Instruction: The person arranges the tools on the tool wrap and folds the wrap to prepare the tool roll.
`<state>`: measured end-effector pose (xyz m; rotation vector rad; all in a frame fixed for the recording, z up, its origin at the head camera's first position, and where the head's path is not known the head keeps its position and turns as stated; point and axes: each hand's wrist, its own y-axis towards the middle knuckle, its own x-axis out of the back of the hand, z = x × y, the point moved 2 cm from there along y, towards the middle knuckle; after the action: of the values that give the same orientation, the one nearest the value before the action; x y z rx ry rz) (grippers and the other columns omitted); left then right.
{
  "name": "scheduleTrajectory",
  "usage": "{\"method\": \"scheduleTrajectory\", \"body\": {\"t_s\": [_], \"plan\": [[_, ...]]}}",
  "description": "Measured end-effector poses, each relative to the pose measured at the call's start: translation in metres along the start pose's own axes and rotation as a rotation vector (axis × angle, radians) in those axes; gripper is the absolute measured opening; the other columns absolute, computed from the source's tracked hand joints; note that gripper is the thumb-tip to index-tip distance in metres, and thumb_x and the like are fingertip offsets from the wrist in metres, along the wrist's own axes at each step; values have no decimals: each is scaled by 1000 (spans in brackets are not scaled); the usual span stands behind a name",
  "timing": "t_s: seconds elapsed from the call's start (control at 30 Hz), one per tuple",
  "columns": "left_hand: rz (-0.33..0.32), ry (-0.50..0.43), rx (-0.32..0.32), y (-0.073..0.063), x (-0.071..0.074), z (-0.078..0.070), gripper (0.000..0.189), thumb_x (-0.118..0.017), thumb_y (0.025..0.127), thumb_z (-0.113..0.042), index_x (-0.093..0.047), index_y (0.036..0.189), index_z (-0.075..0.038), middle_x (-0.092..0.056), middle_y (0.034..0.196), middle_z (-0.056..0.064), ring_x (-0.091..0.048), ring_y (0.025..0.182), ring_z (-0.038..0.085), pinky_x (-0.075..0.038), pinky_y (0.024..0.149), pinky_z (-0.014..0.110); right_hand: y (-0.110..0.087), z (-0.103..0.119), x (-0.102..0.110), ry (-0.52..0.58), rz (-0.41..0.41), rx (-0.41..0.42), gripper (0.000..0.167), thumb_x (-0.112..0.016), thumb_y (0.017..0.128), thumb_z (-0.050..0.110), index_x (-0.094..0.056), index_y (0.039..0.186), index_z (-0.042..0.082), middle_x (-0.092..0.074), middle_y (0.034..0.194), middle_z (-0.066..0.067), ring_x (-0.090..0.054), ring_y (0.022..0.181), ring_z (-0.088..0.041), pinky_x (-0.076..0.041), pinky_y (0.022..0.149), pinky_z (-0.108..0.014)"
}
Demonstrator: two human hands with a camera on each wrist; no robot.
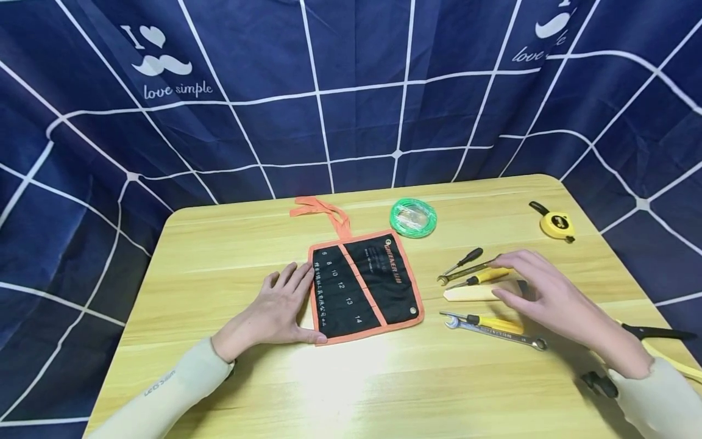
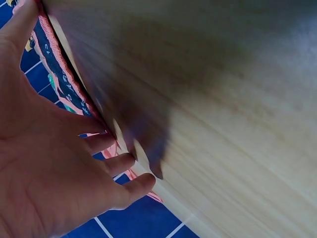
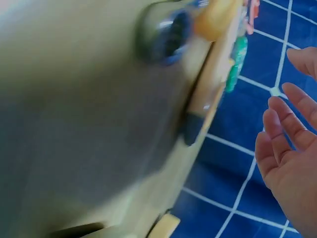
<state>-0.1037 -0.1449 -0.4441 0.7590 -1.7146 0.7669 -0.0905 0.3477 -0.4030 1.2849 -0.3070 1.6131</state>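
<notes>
A black tool pouch (image 1: 364, 286) with orange trim lies flat, its pockets marked with numbers. My left hand (image 1: 276, 305) rests along its left edge, fingers spread, thumb at the lower left corner. My right hand (image 1: 540, 286) is above the tools to the right, fingers loosely bent and holding nothing, as the right wrist view shows. Around it lie a black-handled screwdriver (image 1: 463, 260), a brass-toned wrench (image 1: 466, 272), a yellow-handled screwdriver (image 1: 488, 276) and a pale flat piece with a dark end (image 1: 471, 295). Nearer me are another yellow-handled screwdriver (image 1: 499, 324) and a silver combination wrench (image 1: 496, 332).
Behind the pouch lie its orange ties (image 1: 323, 209) and a coil of green wire (image 1: 412, 218). A yellow tape measure (image 1: 557, 225) sits at the back right. Scissors-like black and yellow handles (image 1: 658, 333) lie by the right forearm. Blue curtains (image 1: 351, 122) border the wooden table (image 1: 219, 262).
</notes>
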Motion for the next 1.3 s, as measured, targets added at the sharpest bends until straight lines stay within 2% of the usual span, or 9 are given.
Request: {"method": "scheduleTrajectory", "body": {"t_s": [0.1,0.27,0.5,0.73,0.83,1.0,1.07,1.2,1.3], "plan": [[22,-3,6,-1,1,-1,134,-75,82,-85,-30,168,7,-25,176,25,-26,158,51,-32,114,73,-8,-8,-1,-5,0,-7,59,-97,73,0,-75,127,10,-69,130,-2,-55,124,-16,-26,112,-10],[36,-4,15,-2,1,-1,133,-74,83,-85,-29,169,6,-21,178,23,-24,160,50,-29,116,74,-18,-18,-2,-2,10,-2,56,-97,72,0,-75,123,9,-69,127,1,-53,125,-10,-26,113,-12],[43,13,1,-3,1,-2,132,-72,85,-85,-27,170,5,-19,179,22,-21,161,51,-26,117,75,-30,-29,-2,-32,17,-32,57,-100,69,3,-77,120,13,-71,123,1,-53,118,-13,-24,106,-10],[32,29,-10,-4,-2,1,131,-69,86,-86,-26,170,6,-19,179,22,-21,160,52,-26,117,76,-37,-45,-4,-85,71,-17,64,-100,69,6,-75,128,16,-71,124,-4,-53,115,-23,-25,101,-16],[36,18,-12,-4,-2,1,132,-70,87,-85,-24,170,6,-16,179,21,-19,161,51,-25,117,76,-39,-52,-4,-96,87,-4,66,-99,68,3,-74,128,16,-70,123,-4,-53,114,-22,-26,100,-18],[35,7,-13,-3,-1,0,132,-70,86,-84,-23,171,6,-15,180,21,-18,161,51,-25,117,76,-39,-60,-4,-116,100,33,69,-99,65,2,-74,128,15,-71,121,-3,-53,111,-17,-34,93,-32],[35,6,-13,-3,-1,0,132,-71,87,-84,-23,170,6,-15,180,21,-18,161,51,-25,117,76,-39,-62,-4,-106,106,36,68,-101,65,4,-75,128,15,-71,121,-2,-53,112,-14,-35,94,-28],[44,0,-9,-3,-1,0,132,-72,87,-82,-22,170,6,-14,180,22,-17,162,51,-24,118,76,-38,-65,-5,-75,130,20,64,-103,69,10,-76,127,14,-70,120,1,-52,114,-5,-30,96,-11],[54,-4,-4,-3,-1,-1,132,-72,87,-82,-21,170,7,-13,180,22,-16,162,51,-23,118,76,-36,-65,-7,-68,142,21,60,-102,70,11,-76,124,15,-69,118,4,-52,113,-3,-29,96,-8]]}}
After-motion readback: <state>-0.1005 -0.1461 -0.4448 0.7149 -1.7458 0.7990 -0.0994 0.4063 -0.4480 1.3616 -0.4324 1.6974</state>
